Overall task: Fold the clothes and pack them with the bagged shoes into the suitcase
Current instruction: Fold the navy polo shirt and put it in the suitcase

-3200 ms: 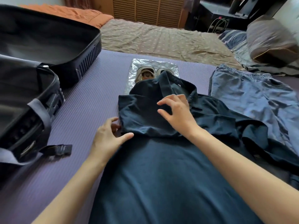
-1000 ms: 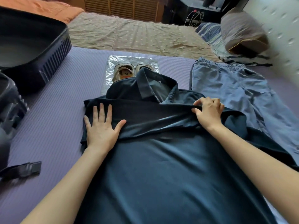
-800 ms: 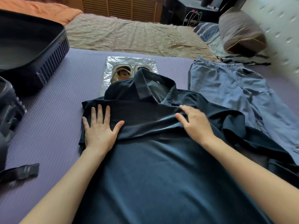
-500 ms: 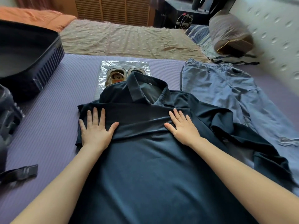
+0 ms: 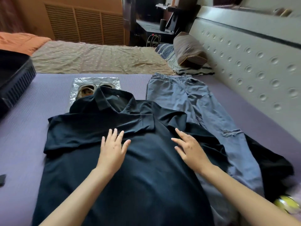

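Note:
A dark navy polo shirt [image 5: 138,173] lies on the purple mattress [image 5: 21,137], its left sleeve folded in across the chest. My left hand [image 5: 112,147] rests flat on the shirt's middle, fingers straight. My right hand [image 5: 189,147] lies flat on the shirt's right side, fingers spread. Beyond the collar sits a clear bag of shoes [image 5: 88,90], partly covered by the shirt. Blue jeans [image 5: 195,101] lie flat to the right. The open black suitcase [image 5: 14,75] stands at the left edge.
A dark garment [image 5: 268,162] lies bunched at the right beside the jeans, with something yellow [image 5: 286,204] below it. A padded headboard [image 5: 254,62] runs along the right. A brown pillow [image 5: 189,49] and a tan sheet [image 5: 97,57] lie beyond the mattress.
My left hand slid from the shirt's left edge toward the middle. My right hand let go of the fabric, flattened and moved right. The view shifted right, leaving less of the suitcase showing.

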The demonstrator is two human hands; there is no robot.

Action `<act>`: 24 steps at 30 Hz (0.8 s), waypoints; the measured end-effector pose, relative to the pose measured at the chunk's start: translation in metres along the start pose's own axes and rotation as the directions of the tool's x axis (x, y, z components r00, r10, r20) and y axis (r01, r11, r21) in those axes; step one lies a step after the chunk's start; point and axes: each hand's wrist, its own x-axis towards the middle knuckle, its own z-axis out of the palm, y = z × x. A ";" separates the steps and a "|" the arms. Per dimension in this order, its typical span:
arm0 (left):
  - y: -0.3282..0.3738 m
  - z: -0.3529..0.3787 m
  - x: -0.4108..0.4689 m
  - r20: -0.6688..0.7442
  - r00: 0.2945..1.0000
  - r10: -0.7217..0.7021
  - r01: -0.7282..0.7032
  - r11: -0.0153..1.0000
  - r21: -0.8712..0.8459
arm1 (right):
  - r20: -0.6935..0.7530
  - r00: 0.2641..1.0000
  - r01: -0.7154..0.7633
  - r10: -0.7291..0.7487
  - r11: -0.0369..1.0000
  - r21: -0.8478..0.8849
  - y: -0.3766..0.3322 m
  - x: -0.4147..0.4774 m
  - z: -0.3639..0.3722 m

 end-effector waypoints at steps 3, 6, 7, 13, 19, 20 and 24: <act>0.029 0.013 -0.015 0.185 0.982 0.043 -0.050 0.998 0.037 | -0.001 0.986 -0.164 0.164 0.986 -0.034 0.031 -0.033 -0.016; 0.045 0.023 -0.028 0.290 0.954 0.074 -0.101 0.992 0.081 | 0.040 0.974 -0.215 0.222 0.969 -0.125 0.045 -0.059 -0.025; 0.048 0.026 -0.031 0.318 0.945 0.069 -0.101 0.991 0.087 | 0.055 0.970 -0.227 0.235 0.965 -0.130 0.046 -0.066 -0.026; 0.061 0.016 -0.034 0.366 0.928 0.068 -0.067 0.998 -0.015 | -0.009 0.952 -0.305 0.307 0.939 -0.156 0.063 -0.074 -0.034; 0.078 -0.009 -0.028 0.238 0.965 0.114 0.040 0.828 -0.560 | -0.352 0.924 -0.180 0.151 0.982 -0.050 0.055 -0.056 -0.045; 0.082 -0.013 -0.027 0.253 0.963 0.089 0.117 0.711 -0.693 | -0.441 0.897 -0.087 0.044 0.993 -0.079 0.045 -0.052 -0.049; 0.083 -0.017 -0.030 0.442 0.897 0.011 0.437 0.125 -0.891 | -0.516 0.820 0.183 -0.246 0.968 -0.172 -0.019 -0.040 -0.049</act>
